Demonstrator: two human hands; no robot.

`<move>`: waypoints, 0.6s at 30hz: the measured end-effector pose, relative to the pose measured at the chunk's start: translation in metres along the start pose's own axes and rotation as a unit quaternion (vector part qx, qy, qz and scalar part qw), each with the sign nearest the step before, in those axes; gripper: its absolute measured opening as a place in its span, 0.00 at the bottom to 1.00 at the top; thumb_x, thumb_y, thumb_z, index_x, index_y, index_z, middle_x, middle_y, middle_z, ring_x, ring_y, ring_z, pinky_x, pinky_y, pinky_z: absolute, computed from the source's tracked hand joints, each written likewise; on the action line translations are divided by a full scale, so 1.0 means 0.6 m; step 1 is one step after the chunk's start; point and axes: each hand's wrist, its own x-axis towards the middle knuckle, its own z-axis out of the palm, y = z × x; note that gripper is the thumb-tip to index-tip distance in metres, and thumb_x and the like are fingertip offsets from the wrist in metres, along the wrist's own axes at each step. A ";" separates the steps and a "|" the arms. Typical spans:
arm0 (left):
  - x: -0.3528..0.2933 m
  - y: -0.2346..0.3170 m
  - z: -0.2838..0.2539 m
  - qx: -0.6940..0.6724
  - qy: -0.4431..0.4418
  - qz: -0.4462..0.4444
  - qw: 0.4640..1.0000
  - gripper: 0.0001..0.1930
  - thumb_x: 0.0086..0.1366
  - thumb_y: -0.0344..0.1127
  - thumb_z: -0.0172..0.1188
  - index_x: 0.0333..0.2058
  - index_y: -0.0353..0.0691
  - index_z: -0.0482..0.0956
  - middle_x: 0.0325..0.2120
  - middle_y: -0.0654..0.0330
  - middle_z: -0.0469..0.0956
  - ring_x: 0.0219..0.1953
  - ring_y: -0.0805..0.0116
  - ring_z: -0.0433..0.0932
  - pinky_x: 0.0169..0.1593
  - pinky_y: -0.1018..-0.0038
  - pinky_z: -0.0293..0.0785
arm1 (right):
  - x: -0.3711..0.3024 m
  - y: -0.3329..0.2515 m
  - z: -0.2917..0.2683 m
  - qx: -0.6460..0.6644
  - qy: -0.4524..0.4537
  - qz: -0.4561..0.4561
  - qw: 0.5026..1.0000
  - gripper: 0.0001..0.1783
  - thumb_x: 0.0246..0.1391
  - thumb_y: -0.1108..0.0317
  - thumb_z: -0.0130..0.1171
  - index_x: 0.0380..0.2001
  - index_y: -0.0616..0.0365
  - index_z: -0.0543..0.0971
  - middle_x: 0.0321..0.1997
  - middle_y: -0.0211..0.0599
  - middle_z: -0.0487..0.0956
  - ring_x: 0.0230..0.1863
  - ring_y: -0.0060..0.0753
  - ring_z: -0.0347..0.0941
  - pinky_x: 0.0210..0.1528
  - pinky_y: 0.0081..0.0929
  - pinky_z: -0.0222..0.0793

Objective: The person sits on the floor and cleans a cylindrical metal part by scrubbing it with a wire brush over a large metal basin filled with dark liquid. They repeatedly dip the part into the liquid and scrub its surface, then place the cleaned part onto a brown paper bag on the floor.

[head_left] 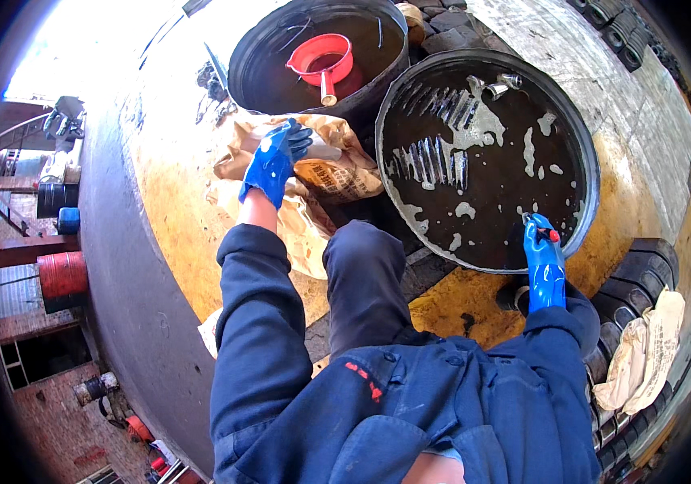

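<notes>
My left hand (277,157), in a blue rubber glove, hovers over a crumpled brown paper sack (341,181). Its fingers are partly bent and apart, and no held thing shows in it. My right hand (542,242), gloved alike, is closed at the near right inside edge of a round black tub (591,173). A small red end (554,236) of a slim tool sticks out of that fist; the rest is hidden. Dark liquid with pale foam fills the tub. Rows of shiny metal pieces (434,164) lie in it, with a metal cylindrical part (511,81) near the far rim.
Behind the sack stands another black tub (236,68) of dark liquid, with a red long-handled dipper (313,56) in it. Black ribbed rubber blocks (640,270) and a pale sack (640,355) are at my right. Red drums (63,274) stand far left.
</notes>
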 end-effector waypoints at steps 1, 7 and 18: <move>0.008 -0.011 -0.013 -0.071 -0.008 -0.036 0.997 0.23 0.68 0.38 0.62 0.59 0.36 0.75 0.50 0.47 0.84 0.49 0.53 0.84 0.53 0.63 0.79 | 0.001 0.005 0.002 0.002 0.004 -0.004 1.000 0.12 0.66 0.66 0.59 0.46 0.62 0.82 0.41 0.42 0.86 0.43 0.32 0.83 0.47 0.30 0.78; -0.012 -0.068 -0.083 0.489 0.086 0.097 0.863 0.16 0.65 0.35 0.61 0.50 0.42 0.83 0.46 0.45 0.85 0.48 0.52 0.86 0.51 0.60 0.81 | 0.005 0.013 0.003 0.006 -0.007 0.009 1.000 0.12 0.66 0.66 0.60 0.46 0.62 0.82 0.41 0.42 0.86 0.43 0.33 0.84 0.48 0.31 0.78; 0.061 -0.165 0.005 0.835 -0.112 0.169 0.511 0.20 0.69 0.41 0.57 0.59 0.60 0.79 0.69 0.55 0.67 0.66 0.52 0.72 0.58 0.53 0.77 | 0.003 0.032 0.014 0.064 0.012 -0.021 0.998 0.11 0.66 0.70 0.59 0.47 0.63 0.81 0.43 0.40 0.86 0.44 0.31 0.83 0.48 0.29 0.79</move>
